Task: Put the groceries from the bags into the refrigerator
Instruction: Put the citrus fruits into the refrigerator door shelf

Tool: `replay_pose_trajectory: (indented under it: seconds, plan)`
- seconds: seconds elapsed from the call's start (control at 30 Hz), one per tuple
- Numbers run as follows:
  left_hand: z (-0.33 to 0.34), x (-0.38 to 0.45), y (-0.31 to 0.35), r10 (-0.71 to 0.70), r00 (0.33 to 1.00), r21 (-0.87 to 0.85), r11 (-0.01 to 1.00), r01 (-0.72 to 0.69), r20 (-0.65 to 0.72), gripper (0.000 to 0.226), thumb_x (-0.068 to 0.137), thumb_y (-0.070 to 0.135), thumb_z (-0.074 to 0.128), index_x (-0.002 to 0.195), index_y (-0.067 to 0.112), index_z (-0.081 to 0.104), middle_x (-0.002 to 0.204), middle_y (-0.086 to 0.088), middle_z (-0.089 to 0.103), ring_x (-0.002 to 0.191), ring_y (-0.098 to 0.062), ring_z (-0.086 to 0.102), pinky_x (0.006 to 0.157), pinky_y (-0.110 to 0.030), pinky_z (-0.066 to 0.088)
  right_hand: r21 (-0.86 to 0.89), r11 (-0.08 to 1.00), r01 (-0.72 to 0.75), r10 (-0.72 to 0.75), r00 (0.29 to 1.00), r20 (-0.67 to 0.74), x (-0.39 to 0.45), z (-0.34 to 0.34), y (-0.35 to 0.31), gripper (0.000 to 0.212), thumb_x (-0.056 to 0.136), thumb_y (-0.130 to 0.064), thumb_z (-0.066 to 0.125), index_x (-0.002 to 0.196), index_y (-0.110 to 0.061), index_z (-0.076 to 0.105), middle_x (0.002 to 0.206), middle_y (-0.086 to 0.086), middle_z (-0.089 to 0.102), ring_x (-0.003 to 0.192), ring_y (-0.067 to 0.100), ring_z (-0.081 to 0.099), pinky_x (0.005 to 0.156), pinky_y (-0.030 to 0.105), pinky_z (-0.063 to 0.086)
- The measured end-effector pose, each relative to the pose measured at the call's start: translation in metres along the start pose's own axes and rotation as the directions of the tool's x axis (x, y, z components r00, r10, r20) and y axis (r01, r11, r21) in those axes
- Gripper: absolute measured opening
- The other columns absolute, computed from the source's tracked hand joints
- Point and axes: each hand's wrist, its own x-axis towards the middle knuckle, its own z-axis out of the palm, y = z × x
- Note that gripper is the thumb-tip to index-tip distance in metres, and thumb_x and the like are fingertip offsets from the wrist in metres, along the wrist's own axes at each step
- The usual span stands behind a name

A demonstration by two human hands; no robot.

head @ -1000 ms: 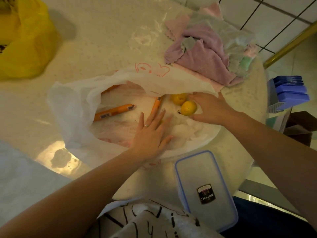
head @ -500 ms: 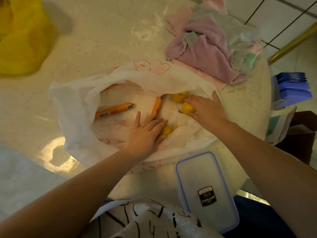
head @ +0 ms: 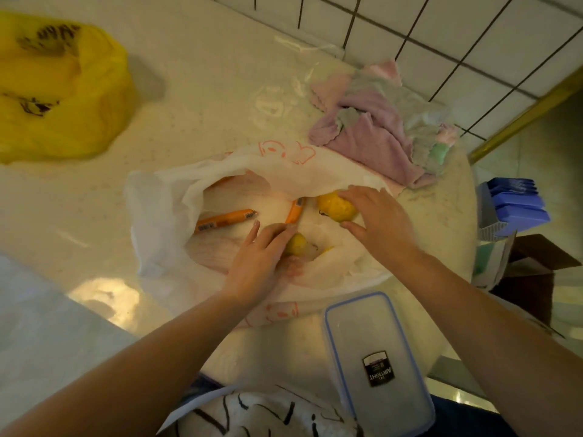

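Pale stone makes up the worktop (head: 195, 89), which holds everything. A big yellow bag (head: 60, 93) sits at its far left corner. A white bag (head: 164, 209) lies open in the middle, near the front edge. A heap of pink and purple cloths (head: 378, 134) rests at the far right edge. A clear box lid (head: 375, 357) with a blue rim hangs over the front edge.

Inside the white bag lie two orange sausage sticks (head: 225, 219) and some yellow fruit. The right hand (head: 381, 219) curls its fingers over the bigger fruit (head: 336, 207) and holds it. The left hand (head: 258, 263) bends its fingers around the smaller fruit (head: 296, 244) and grips it.
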Motion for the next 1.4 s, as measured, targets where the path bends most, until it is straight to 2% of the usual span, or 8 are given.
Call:
replay_pose_trajectory:
  seconds: [0.07, 0.13, 0.33, 0.63, 0.87, 1.07, 1.2, 1.4]
  plan:
    - [-0.017, -0.006, 0.005, -0.035, 0.989, -0.066, 0.998, 0.026, -0.144, 0.051, 0.088, 0.039, 0.046, 0.132, 0.014, 0.050, 0.128, -0.008, 0.052, 0.114, -0.026, 0.051, 0.094, -0.038, 0.046, 0.125, 0.992, 0.013, -0.004, 0.997, -0.075, -0.003, -0.013, -0.017, 0.055, 0.078, -0.024, 0.072, 0.129, -0.022, 0.052, 0.133, 0.000, 0.052, 0.123, 0.016, 0.048, 0.099, 0.033, 0.041]
    - [-0.039, -0.017, 0.010, -0.053, 0.961, -0.062, 0.997, 0.038, -0.272, 0.050, 0.088, 0.039, 0.049, 0.131, 0.013, 0.052, 0.129, -0.007, 0.052, 0.113, -0.019, 0.048, 0.087, -0.029, 0.045, 0.176, 0.983, 0.060, -0.035, 0.989, -0.141, -0.004, -0.025, -0.037, 0.055, 0.078, -0.024, 0.073, 0.129, -0.024, 0.052, 0.134, -0.001, 0.052, 0.122, 0.015, 0.048, 0.093, 0.030, 0.044]
    - [-0.103, -0.074, 0.006, -0.144, 0.827, -0.074, 0.990, 0.124, -0.544, 0.051, 0.088, 0.024, 0.061, 0.135, 0.015, 0.045, 0.134, -0.004, 0.044, 0.120, -0.012, 0.042, 0.097, -0.015, 0.037, 0.284, 0.915, 0.286, -0.213, 0.941, -0.264, 0.007, -0.045, -0.116, 0.053, 0.078, -0.020, 0.074, 0.126, -0.020, 0.053, 0.131, 0.000, 0.054, 0.121, 0.010, 0.044, 0.095, 0.014, 0.031]
    - [-0.195, -0.200, -0.033, -0.233, 0.519, -0.121, 0.963, 0.241, -0.822, 0.050, 0.086, 0.029, 0.058, 0.131, 0.011, 0.046, 0.129, -0.001, 0.042, 0.118, -0.005, 0.040, 0.098, -0.010, 0.036, 0.410, 0.722, 0.558, -0.445, 0.828, -0.342, 0.032, -0.053, -0.287, 0.053, 0.077, -0.020, 0.076, 0.125, -0.017, 0.055, 0.126, 0.003, 0.056, 0.116, 0.012, 0.048, 0.093, 0.011, 0.033]
    - [-0.277, -0.314, -0.104, -0.326, 0.270, -0.230, 0.915, 0.332, -0.906, 0.048, 0.082, 0.028, 0.063, 0.127, 0.018, 0.047, 0.125, 0.000, 0.046, 0.114, -0.009, 0.046, 0.095, -0.016, 0.043, 0.404, 0.541, 0.737, -0.617, 0.675, -0.406, 0.054, -0.042, -0.463, 0.052, 0.075, -0.019, 0.077, 0.123, -0.013, 0.056, 0.123, 0.003, 0.058, 0.117, 0.012, 0.048, 0.095, 0.008, 0.031]
    - [-0.369, -0.419, -0.184, -0.438, 0.098, -0.380, 0.854, 0.355, -0.894, 0.051, 0.077, 0.033, 0.066, 0.124, 0.025, 0.049, 0.122, 0.013, 0.046, 0.111, -0.002, 0.049, 0.090, -0.008, 0.042, 0.446, 0.470, 0.761, -0.643, 0.642, -0.418, 0.071, -0.022, -0.639, 0.056, 0.075, -0.024, 0.075, 0.126, -0.015, 0.054, 0.126, 0.004, 0.058, 0.115, 0.016, 0.052, 0.095, 0.015, 0.037]
    - [-0.426, -0.475, -0.239, -0.466, 0.036, -0.429, 0.840, 0.333, -0.884, 0.050, 0.073, 0.031, 0.068, 0.120, 0.024, 0.054, 0.119, 0.009, 0.051, 0.111, -0.008, 0.052, 0.088, -0.009, 0.044, 0.477, 0.422, 0.771, -0.653, 0.624, -0.429, 0.091, -0.007, -0.736, 0.058, 0.075, -0.026, 0.074, 0.128, -0.018, 0.053, 0.126, 0.004, 0.057, 0.111, 0.007, 0.046, 0.089, 0.001, 0.030]
    - [-0.498, -0.510, -0.323, -0.525, -0.056, -0.522, 0.818, 0.241, -0.849, 0.047, 0.068, 0.031, 0.072, 0.112, 0.033, 0.056, 0.114, 0.011, 0.054, 0.106, -0.006, 0.057, 0.085, -0.011, 0.047, 0.513, 0.354, 0.782, -0.680, 0.591, -0.433, 0.141, 0.013, -0.845, 0.057, 0.075, -0.036, 0.066, 0.128, -0.020, 0.051, 0.126, 0.002, 0.056, 0.110, 0.005, 0.045, 0.088, 0.006, 0.031]
